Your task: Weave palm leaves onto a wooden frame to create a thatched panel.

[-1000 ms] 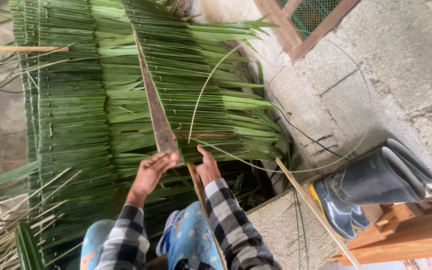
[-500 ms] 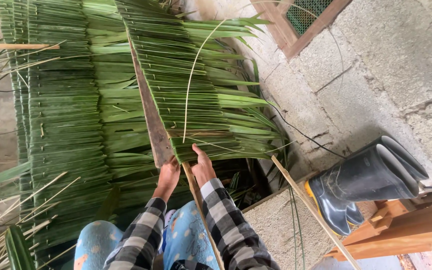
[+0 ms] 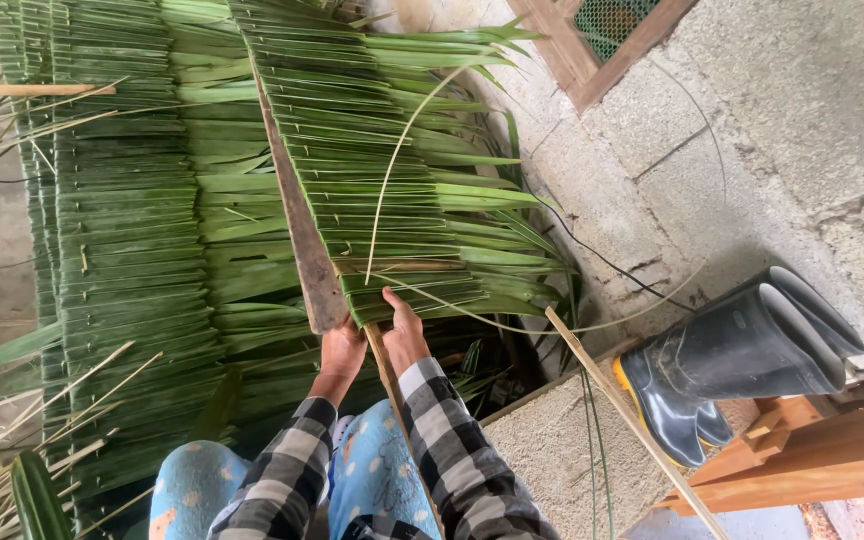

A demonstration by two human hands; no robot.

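A panel of folded green palm leaves [image 3: 402,180] lies in front of me, threaded along a brown wooden slat [image 3: 297,220]. My left hand [image 3: 340,350] grips the near end of that slat from below. My right hand [image 3: 404,335] presses its fingers on the nearest leaves at the panel's lower edge, beside a thin stick [image 3: 384,365] that runs toward my lap. A pale leaf rib [image 3: 392,165] curves up over the panel. Both sleeves are black-and-white plaid.
A stack of finished leaf panels [image 3: 122,250] lies to the left. A pair of dark rubber boots [image 3: 732,360] rests at the right by a rough concrete wall [image 3: 752,130]. A long bamboo stick [image 3: 632,420] slants there beside wooden boards [image 3: 792,470]. Dry leaf strips [image 3: 12,470] lie bottom left.
My left hand has moved right from the leaves to close on the slat's near end. My right hand stayed at the panel's lower edge. The view shifted slightly.
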